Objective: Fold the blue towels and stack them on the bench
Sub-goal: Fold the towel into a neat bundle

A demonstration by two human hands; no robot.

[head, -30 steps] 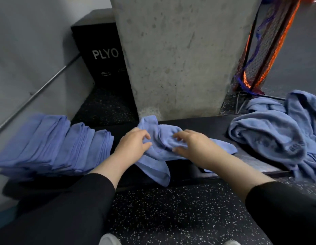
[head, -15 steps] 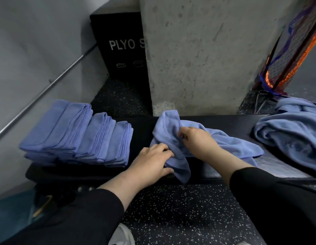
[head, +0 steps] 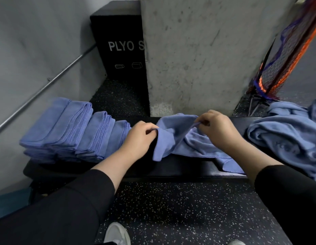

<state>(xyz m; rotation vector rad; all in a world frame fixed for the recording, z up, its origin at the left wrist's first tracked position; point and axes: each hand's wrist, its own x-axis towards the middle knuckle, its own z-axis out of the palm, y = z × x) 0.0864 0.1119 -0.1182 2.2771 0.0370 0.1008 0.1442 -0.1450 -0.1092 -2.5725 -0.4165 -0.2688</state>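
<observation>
While your two hands work at the middle of the long black padded bench point(head: 180, 171), each one is pinching a separate spot on the same crumpled blue cloth towel point(head: 182, 140), and that split hold looks meant to find its edges so it can be pulled out flat. Your left hand point(head: 138, 137) sits at about 9 o'clock of that towel, thumb and fingers closed on a fold of cloth at its left edge; your right hand point(head: 217, 129) is at about 1 o'clock of it, fingers curled tight and nipping a raised bit of hem. Between them the cloth sags onto the bench top, and one corner droops over the near edge toward 5 o'clock, so the towel is not yet squared for its first fold. Over at 9 o'clock of the bench lies the finished work, a row of folded blue towels point(head: 74, 131) leaning in three overlapping bundles, each several layers thick; I cannot count the single towels in them. They sit well clear of your hands, likely to leave you folding room in the centre. At 3 o'clock a loose heap of unfolded blue towels point(head: 286, 137) waits within your right arm's reach; it seems to hold more than one, though the number is not readable. So you have one towel in hand, three folded bundles, and one pile left to go.
</observation>
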